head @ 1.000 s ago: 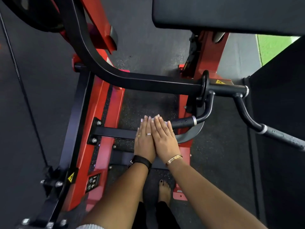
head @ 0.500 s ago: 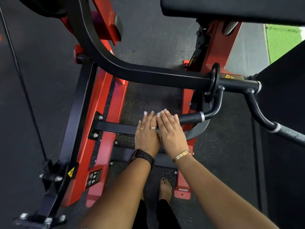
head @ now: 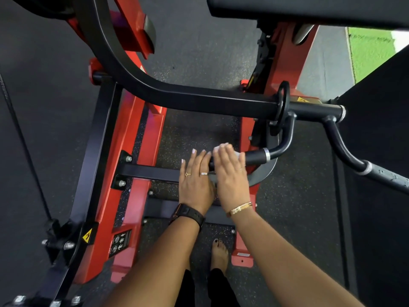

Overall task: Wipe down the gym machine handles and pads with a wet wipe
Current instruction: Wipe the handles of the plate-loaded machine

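Head view, looking down past both forearms at a gym machine. Well left of the hands, red frame point(head: 124, 151) with a yellow warning sticker point(head: 87, 235) low down. Black crossbar point(head: 152, 171) runs from the frame and passes under the left hand point(head: 195, 185). Left hand is flat with straight fingers and grips nothing. It lies over the free end of the handle point(head: 255, 156); whether it touches is unclear. Black watch point(head: 188, 214) on that wrist. Right hand point(head: 232, 176) is just beside the left, the two nearly touching. It is also flat, fingers straight, motion-blurred, palm down on the handle. Wet wipe point(head: 239, 154) is under the right hand, pressed on the handle. White edges show at the fingertips and on the side toward the bare grip. Gold bracelet point(head: 241, 208) on the right wrist. Bare foot point(head: 219, 253) on the floor below the hands. Second handle point(head: 387, 176) is well right of the hands. Black pad point(head: 309, 7) is above and right of them, apart from both.
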A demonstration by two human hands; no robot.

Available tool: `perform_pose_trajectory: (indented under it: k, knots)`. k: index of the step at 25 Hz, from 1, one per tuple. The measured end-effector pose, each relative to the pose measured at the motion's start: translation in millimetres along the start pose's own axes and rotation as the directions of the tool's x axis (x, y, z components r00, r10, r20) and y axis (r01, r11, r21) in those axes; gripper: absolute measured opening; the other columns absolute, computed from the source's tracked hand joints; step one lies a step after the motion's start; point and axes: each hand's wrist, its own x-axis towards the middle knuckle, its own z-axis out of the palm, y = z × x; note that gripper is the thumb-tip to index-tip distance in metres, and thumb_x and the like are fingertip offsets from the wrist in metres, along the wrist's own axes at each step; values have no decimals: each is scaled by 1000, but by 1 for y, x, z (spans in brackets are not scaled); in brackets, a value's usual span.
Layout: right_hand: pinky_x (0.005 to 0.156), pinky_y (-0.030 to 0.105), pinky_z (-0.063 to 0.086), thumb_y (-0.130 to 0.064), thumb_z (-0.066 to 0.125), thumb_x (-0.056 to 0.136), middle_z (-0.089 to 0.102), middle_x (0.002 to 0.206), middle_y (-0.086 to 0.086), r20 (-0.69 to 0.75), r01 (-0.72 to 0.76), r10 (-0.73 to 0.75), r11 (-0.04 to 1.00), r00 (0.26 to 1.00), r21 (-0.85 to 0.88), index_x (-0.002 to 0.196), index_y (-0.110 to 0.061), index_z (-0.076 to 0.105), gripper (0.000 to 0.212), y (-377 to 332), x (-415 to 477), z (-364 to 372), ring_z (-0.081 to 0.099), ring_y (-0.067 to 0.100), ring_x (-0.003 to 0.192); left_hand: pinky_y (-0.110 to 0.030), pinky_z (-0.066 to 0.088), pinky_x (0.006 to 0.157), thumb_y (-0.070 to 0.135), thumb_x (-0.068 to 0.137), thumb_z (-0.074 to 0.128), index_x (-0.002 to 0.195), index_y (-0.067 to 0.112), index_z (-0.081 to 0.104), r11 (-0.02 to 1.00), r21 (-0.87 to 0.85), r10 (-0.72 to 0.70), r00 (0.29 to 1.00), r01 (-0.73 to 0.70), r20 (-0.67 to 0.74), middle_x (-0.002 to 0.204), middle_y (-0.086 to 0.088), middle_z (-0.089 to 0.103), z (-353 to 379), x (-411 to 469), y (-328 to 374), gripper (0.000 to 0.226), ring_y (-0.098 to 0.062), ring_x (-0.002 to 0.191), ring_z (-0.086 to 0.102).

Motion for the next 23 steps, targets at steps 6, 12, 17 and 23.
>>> perform_pose_trajectory:
  k: [6,12,17,23]
  knots:
    - [118,47,2,10,29,81,17,154,7,-79,-95,95,995,992,8,148,-6,16,70,49,-39,-4,1,24,146,-44,22,115,-11,63,68,131,12,50,1000,-8,21,1000,-21,20,137,-5,52,-3,6,1,74,-25,139,34]
    - [118,40,2,-9,35,93,40,144,14,-32,-39,45,982,998,183,137,0,37,45,-7,-9,12,9,17,145,-44,27,111,2,82,57,128,5,55,1000,8,-7,1000,7,1,133,-8,57,1,7,3,46,-28,134,41]
    - [118,41,2,5,30,84,22,151,6,5,66,-67,992,998,106,142,-5,27,59,34,-40,5,3,22,146,-43,21,115,-4,86,35,136,4,47,1000,13,-27,999,26,40,143,-11,47,-3,10,4,53,-30,140,30]
    - [116,46,12,8,31,81,43,142,20,-103,-220,219,976,970,7,136,4,42,56,58,-2,-13,30,35,137,-44,22,113,-14,69,58,137,6,46,996,-11,-86,996,87,18,144,-10,45,1,6,9,72,-33,142,26]
